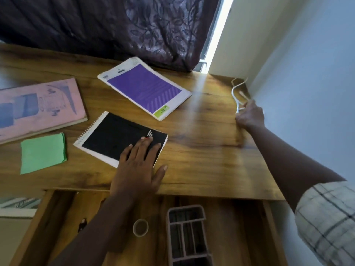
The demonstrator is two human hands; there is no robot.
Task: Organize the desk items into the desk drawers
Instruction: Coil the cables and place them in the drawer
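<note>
My left hand (139, 166) lies flat, fingers spread, on the near corner of a black spiral notebook (115, 136) on the wooden desk (207, 150). At the desk's far right edge by the wall, my right hand (249, 117) is closed on a white cable (235, 89). A purple-covered pad (144, 87) lies behind the notebook. To the left are a pink book (38, 106) and a green stack of paper (43, 152). The drawer (57, 217) below the desk edge is pulled out; it holds a tape roll (140, 227) and a grey divided organizer (187, 237).
A dark patterned curtain (134, 25) hangs behind the desk. A pale wall (307, 73) runs along the right side. A small dark object (82, 224) lies in the drawer's left part. White items (17, 206) sit at the left beside the drawer.
</note>
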